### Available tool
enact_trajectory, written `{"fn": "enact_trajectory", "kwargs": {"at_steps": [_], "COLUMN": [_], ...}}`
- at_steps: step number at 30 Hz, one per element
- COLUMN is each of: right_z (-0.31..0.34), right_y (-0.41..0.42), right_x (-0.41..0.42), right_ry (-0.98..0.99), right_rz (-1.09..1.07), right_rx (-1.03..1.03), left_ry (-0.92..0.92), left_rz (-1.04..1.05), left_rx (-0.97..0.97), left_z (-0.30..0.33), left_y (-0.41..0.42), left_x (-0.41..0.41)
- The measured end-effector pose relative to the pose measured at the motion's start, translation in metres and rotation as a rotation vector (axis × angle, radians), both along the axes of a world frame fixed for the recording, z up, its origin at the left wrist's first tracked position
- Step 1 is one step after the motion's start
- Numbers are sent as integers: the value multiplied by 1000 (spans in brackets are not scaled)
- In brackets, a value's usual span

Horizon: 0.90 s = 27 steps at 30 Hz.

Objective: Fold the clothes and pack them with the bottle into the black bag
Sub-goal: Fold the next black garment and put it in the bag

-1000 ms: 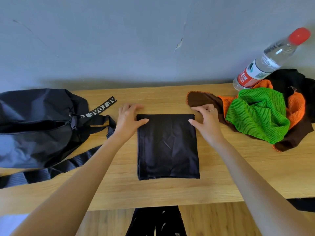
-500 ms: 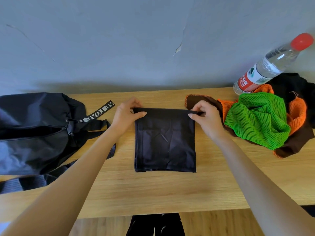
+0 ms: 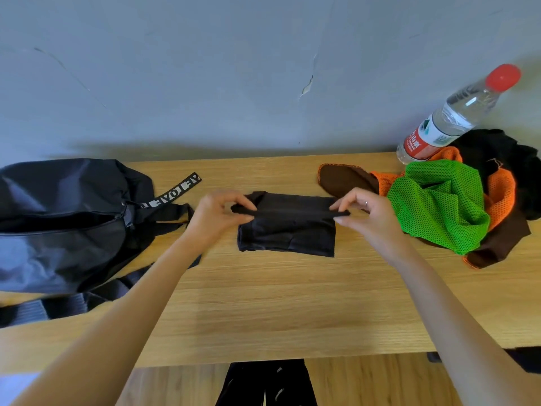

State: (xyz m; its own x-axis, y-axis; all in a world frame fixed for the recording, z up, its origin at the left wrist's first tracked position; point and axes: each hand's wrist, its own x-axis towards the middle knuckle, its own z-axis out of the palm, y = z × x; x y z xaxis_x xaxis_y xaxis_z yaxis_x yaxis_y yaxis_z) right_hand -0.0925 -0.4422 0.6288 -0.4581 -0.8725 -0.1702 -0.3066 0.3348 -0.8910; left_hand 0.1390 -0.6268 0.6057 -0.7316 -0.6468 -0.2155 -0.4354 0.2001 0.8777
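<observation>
Left hand (image 3: pixel 218 213): pinches the far-left corner of the black garment (image 3: pixel 288 234), thumb and fingers closed on the lifted edge.
Right hand (image 3: pixel 370 210): pinches the far-right corner the same way.
Garment: mid-table (image 3: pixel 278 303), far edge raised, near part flat on the wood.
Fold risk: uneven pull from either hand likely skews the edge, so the layers slide out of line.
Fabric risk: it looks thin and slippery; a loose pinch may drop a corner.
Black bag (image 3: pixel 63 218): left, unzipped.
Mesh clothes pile (image 3: pixel 439 205): right, unfolded.
Water bottle (image 3: pixel 456 112): behind the pile; snagged cloth could tip it.
</observation>
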Motion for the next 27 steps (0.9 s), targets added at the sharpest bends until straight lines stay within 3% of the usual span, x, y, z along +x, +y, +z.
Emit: {"fn": "enact_trajectory", "kwargs": {"at_steps": [5,12,17,21,24,27], "right_z": [-21,-35,-26,-12,-19,-37], "right_y": [23,35,31,18,2,-11], "right_x": [14,23,22,21,19,18], "right_ry": [79,205,224,80,236,386], "right_rz": [12,77,117,-27,-81,-48], "right_rx": [101,148,172,122,67,228], "left_ry": [-10,-183,-52,-7,-79,-201], "left_rz": [-86,-135,-54,10,-28,-86], "left_rx": [-70,-325,-293,-403,-416,-413], "left_z": [-14,-23,-20,-12,-12,-20], "left_y": [18,32,27,14,4,0], "left_x": [17,26,25,-2,-25,-39]}}
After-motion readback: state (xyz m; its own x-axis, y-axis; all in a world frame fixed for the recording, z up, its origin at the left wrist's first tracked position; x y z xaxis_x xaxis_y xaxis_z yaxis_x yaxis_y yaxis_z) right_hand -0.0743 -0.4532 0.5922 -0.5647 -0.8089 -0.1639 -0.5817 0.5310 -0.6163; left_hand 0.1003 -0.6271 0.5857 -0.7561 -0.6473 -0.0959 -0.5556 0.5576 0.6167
